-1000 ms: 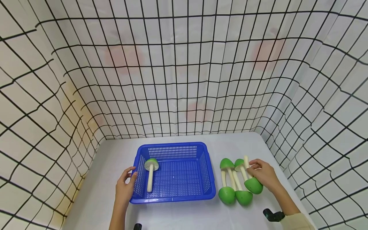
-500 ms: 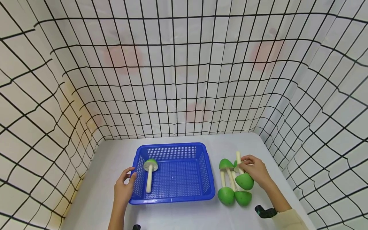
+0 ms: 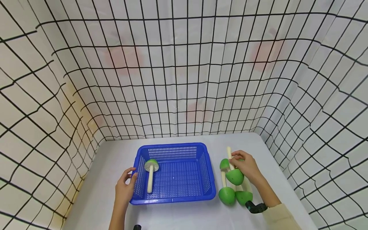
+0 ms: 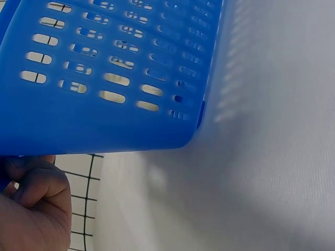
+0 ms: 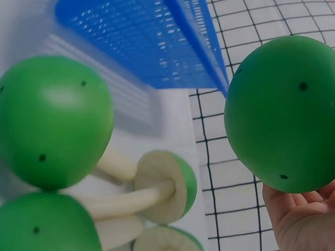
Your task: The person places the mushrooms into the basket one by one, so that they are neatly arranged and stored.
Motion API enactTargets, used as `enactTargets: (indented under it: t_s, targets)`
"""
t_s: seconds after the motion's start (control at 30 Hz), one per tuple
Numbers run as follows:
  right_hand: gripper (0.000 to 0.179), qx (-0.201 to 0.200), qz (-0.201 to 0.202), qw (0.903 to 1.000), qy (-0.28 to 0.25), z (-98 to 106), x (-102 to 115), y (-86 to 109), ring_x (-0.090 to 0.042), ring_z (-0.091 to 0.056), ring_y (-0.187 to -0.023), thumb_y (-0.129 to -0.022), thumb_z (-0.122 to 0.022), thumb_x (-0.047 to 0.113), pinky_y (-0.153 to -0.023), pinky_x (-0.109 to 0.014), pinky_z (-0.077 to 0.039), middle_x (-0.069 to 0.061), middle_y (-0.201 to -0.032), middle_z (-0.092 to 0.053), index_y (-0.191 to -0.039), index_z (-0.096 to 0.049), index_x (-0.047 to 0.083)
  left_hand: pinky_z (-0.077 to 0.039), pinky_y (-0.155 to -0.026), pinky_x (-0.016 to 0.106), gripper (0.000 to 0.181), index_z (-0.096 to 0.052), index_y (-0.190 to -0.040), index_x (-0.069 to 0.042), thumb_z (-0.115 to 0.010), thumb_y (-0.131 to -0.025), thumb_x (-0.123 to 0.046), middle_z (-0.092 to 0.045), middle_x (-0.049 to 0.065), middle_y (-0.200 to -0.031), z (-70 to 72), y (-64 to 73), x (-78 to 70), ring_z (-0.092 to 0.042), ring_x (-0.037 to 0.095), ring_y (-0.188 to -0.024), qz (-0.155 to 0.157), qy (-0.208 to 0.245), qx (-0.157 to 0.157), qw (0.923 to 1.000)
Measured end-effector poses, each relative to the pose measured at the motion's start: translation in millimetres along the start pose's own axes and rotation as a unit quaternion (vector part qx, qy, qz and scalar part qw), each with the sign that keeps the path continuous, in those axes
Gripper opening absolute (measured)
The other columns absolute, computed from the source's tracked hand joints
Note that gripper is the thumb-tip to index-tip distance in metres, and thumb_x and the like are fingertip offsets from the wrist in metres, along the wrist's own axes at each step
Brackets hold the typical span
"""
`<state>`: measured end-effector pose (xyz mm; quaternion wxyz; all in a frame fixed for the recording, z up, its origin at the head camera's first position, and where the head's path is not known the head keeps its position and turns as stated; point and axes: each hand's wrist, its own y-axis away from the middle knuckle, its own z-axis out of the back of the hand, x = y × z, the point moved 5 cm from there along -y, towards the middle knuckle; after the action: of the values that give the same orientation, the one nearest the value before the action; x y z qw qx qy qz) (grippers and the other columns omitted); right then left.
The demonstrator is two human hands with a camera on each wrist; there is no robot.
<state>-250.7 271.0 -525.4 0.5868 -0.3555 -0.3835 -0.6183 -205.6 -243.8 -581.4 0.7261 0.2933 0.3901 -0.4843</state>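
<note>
Looking through the head view, I have the right hand [image 3: 244,164] pinching a green-capped mushroom [image 3: 234,177] by its stem, which points toward eleven o'clock, cap below; probably the slim stem is easier to grip than the round cap. It hangs over the loose mushrooms [image 3: 227,195], at three o'clock from the blue basket [image 3: 172,200]. At the basket's nine o'clock, my left hand [image 3: 125,187] grips the rim, presumably to steady it. Inside, a second mushroom [image 3: 150,180] lies near that side, cap toward twelve.

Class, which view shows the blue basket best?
The head view: nearly all the blue basket, floor included, is visible. The left wrist shows only part of its slotted side; the right wrist, a cropped portion.
</note>
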Motion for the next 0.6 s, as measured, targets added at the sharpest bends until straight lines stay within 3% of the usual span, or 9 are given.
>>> enactTargets:
  t_s: [0.3,0.6]
  targets:
    - [0.039,0.008,0.003,0.9995,-0.032,-21.6,16.9,-7.1,-0.02,-0.064,-0.076,-0.089,-0.07,0.032,-0.066,-0.031,-0.056,-0.012,-0.104,-0.065,-0.12,-0.058,0.011,-0.055,-0.084,0.054,0.04,-0.052,-0.131,-0.027,-0.051,-0.098,-0.048,-0.059,0.018,-0.125,-1.0,0.6,-0.4,-0.059,0.041,-0.107,-0.002,0.004,-0.007,1.0]
    - [0.038,0.017,-0.003,0.9972,-0.072,-40.6,26.0,-13.7,-0.02,-0.063,-0.078,-0.087,-0.072,0.028,-0.068,-0.03,-0.055,-0.011,-0.102,-0.064,-0.118,-0.058,0.009,-0.059,-0.073,0.043,0.04,-0.053,-0.13,-0.027,-0.054,-0.096,-0.048,-0.061,0.018,-0.12,-0.3,0.6,-0.2,-0.061,0.035,-0.098,-0.009,0.011,-0.011,0.9998]
